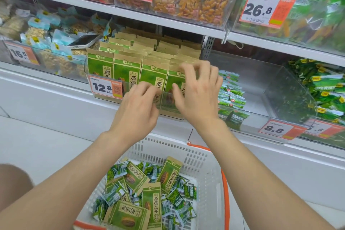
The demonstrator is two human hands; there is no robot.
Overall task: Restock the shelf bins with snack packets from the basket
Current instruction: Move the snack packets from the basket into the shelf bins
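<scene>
A white plastic lattice basket (196,157) was set at 6 o'clock. At 12, a green kraft-paper snack packet (169,80) was pinched by the right hand (197,97). The left hand's (138,106) grasp could not be told.

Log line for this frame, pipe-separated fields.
phase: stocking bin | left hand: touching front packets, grip unclear | right hand: pinching front packet | basket: loose packets inside

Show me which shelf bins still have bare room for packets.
Free: the floor of the 8.8 bin, right of its small green packets. Crowded: the 12.8 bin, rows of kraft packets filling it.
</scene>
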